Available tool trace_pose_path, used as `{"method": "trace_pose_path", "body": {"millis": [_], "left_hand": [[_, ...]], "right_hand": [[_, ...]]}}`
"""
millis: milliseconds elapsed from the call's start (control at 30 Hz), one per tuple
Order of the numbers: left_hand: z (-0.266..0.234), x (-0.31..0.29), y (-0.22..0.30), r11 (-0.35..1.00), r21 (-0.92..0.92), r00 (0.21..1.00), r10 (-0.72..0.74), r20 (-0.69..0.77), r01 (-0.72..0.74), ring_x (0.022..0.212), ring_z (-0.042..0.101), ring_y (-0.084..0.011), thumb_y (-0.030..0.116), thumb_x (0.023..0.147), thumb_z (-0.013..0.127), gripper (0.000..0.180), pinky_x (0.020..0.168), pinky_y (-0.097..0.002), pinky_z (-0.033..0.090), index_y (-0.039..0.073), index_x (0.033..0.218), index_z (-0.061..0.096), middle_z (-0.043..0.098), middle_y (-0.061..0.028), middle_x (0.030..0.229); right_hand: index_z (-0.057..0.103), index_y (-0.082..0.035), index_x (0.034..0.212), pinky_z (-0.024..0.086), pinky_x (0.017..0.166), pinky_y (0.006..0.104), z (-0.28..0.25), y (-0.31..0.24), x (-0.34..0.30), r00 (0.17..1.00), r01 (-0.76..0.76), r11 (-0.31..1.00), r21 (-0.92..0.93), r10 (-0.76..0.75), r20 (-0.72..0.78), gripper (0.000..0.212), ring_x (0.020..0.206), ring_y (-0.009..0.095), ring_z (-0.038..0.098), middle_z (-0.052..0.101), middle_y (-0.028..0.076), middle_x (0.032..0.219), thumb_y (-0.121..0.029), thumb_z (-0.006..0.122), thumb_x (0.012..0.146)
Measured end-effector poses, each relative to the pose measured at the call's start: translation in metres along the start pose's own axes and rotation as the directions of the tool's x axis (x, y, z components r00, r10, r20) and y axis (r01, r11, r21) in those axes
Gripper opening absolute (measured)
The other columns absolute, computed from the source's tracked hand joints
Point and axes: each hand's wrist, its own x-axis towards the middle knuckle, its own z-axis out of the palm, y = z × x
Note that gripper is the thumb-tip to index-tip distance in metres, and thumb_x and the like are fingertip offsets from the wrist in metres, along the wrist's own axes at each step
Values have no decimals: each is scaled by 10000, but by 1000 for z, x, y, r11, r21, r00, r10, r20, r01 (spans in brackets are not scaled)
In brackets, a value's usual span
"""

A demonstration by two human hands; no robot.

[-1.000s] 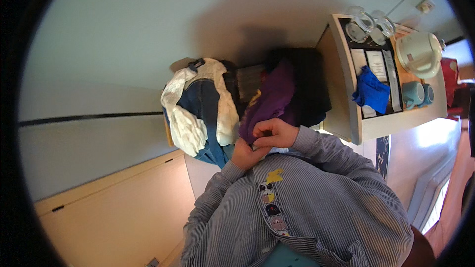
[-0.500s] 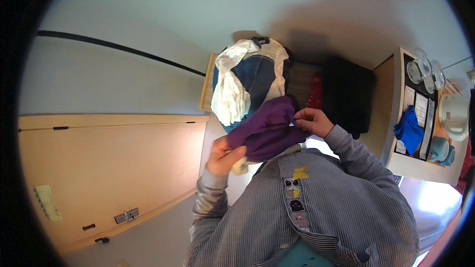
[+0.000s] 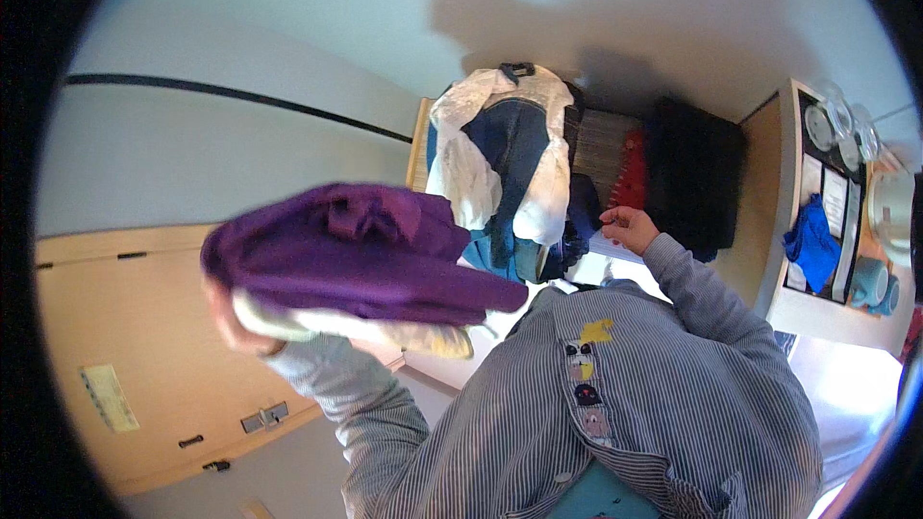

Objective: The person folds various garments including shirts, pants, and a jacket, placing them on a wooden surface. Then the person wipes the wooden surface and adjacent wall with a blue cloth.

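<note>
My left hand (image 3: 238, 322) is closed around the edge of a folded purple garment (image 3: 336, 255), held out to the left. A cream-white cloth (image 3: 385, 329) lies under the purple one, in the same grip. My right hand (image 3: 630, 229) is beside the clothes hung in front of me, its fingers loosely bent and slightly apart with nothing visible in them. A white patterned garment (image 3: 546, 159) and dark blue denim (image 3: 505, 149) hang there together. Dark cloth (image 3: 582, 216) shows just left of my right fingertips.
A light wooden door (image 3: 173, 327) with a metal latch (image 3: 264, 417) is on the left. At right, a cabinet top (image 3: 817, 312) bears glasses (image 3: 835, 120), a blue cloth (image 3: 812, 240) and light-blue mugs (image 3: 870, 281). Black fabric (image 3: 697, 173) and a red item (image 3: 630, 173) lie beyond my right hand.
The purple garment has moved left and up in my left hand, away from the hanging clothes. My right hand has let go of it and shifted slightly right.
</note>
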Motion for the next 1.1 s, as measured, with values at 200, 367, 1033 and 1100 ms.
{"method": "trace_pose_path", "body": {"millis": [200,367,1033,1100], "left_hand": [[190,8,-107,387,-395,511,-812,282,833,805,548,-167,329,808,616,377,729,-302,454,10,1004,575,591,-80,909],[276,-114,-129,671,96,487,-621,614,735,1116,457,-262,342,724,701,747,942,-334,353,-12,1283,353,462,-220,1212],[235,-213,-48,393,-109,275,-396,876,913,745,564,-119,28,819,545,367,702,-245,457,27,1180,477,614,-58,842],[245,-218,-38,500,-15,204,-325,924,866,750,568,-121,33,822,534,361,714,-249,464,21,1178,477,617,-60,836]], "right_hand": [[513,-71,1139,437,870,369,-34,53,-18,920,-183,926,-331,42,-389,503,954,256,558,586,117,1037,-178,682,678],[364,-152,1278,303,992,420,-49,90,-44,836,-383,651,-655,-57,-545,780,1204,316,325,308,91,1354,-177,738,594],[493,-3,1153,469,812,366,-136,60,-36,661,504,650,569,134,-738,463,958,283,567,582,148,1051,-133,617,727],[482,-25,1169,479,801,379,-128,12,-78,715,584,552,595,-2,-699,478,955,277,566,578,139,1049,-135,619,725]]}}
